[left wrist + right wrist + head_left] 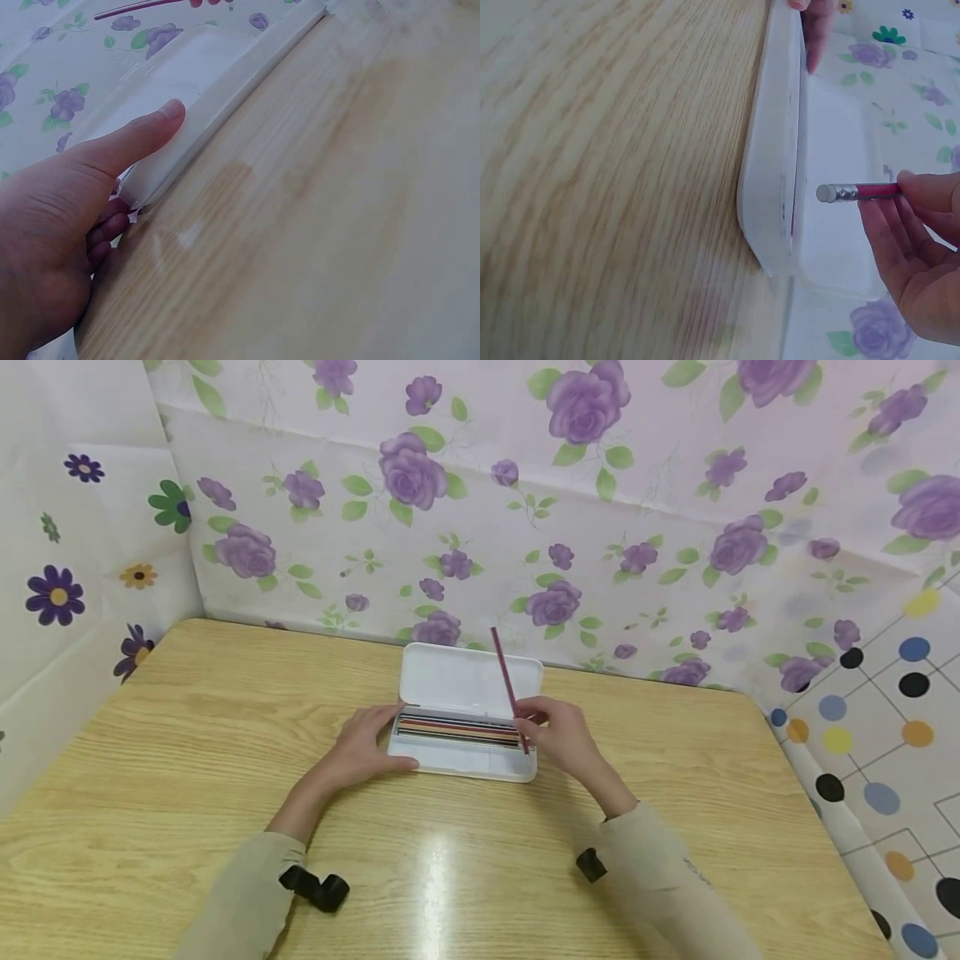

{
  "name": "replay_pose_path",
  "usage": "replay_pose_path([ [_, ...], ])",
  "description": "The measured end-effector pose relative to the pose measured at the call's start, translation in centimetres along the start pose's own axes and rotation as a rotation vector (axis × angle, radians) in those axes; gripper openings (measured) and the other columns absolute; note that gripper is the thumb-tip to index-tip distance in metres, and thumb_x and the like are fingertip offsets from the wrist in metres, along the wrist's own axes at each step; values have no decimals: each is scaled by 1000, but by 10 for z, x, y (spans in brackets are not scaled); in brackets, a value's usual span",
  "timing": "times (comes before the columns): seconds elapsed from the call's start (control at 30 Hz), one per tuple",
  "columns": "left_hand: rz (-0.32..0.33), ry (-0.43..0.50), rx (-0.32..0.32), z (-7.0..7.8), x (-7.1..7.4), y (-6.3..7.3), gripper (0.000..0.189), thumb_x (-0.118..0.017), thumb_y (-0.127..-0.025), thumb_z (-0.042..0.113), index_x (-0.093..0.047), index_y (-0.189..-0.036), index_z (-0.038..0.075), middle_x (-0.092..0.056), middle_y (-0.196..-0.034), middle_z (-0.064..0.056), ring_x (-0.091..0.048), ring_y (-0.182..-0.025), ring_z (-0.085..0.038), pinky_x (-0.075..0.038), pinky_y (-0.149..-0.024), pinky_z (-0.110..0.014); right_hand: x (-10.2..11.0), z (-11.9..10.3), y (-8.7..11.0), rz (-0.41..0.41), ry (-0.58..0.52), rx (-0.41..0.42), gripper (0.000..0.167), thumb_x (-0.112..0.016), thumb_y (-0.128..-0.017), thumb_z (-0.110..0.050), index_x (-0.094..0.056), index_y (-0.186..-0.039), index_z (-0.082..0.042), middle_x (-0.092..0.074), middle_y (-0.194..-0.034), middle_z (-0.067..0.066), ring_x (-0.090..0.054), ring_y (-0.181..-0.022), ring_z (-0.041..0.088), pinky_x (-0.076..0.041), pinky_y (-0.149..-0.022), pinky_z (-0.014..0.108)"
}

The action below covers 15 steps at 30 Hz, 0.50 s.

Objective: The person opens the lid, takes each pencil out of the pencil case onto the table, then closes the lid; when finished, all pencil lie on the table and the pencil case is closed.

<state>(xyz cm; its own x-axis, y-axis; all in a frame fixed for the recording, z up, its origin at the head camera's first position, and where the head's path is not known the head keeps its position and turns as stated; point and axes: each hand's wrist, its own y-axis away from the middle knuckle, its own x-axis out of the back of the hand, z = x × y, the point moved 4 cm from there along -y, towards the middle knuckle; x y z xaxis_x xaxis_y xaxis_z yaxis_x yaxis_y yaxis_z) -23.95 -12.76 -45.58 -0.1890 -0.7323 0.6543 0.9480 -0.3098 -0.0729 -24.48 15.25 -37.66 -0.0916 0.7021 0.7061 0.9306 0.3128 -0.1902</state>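
A white pencil case [450, 762] lies open on the table, its lid [450, 681] tipped back towards the wall. Several dark, red and tan pencils [457, 727] lie lengthwise inside. My left hand [358, 750] holds the case's left end; in the left wrist view the thumb [142, 139] presses on the front part and the fingers curl at the end, partly hidden. Above the case's right end, my right hand [564, 735] pinches a dark red pencil [503, 664], which stands tilted. Its white eraser [826, 193] points down, towards the case, in the right wrist view.
The wooden table [420, 877] reaches back to a wall covering with purple flowers [412, 477]. A dotted covering [873, 752] hangs at the right, another flowered one [60, 527] at the left. Black wrist straps [328, 893] sit by both sleeves.
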Motion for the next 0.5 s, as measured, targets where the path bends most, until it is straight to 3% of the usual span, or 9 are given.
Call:
replay_pose_path([
  [0.27,4,7,-2,0,0,1,98,-84,-72,43,-37,-148,3,-39,-146,-21,-29,-133,-41,-20,-106,-59,13,21,8,-11,-135,-118,27,-67,-89,0,-64,-115,9,-67,-94,16,-64,-82,26,-57,-66,42],
  [0.5,4,-2,-11,1,1,1,97,-83,-72,43,-37,-148,3,-40,-146,-21,-30,-133,-41,-21,-106,-60,23,39,13,-5,-197,-207,31,-64,-92,-2,-60,-120,11,-65,-100,18,-64,-90,29,-57,-68,39],
])
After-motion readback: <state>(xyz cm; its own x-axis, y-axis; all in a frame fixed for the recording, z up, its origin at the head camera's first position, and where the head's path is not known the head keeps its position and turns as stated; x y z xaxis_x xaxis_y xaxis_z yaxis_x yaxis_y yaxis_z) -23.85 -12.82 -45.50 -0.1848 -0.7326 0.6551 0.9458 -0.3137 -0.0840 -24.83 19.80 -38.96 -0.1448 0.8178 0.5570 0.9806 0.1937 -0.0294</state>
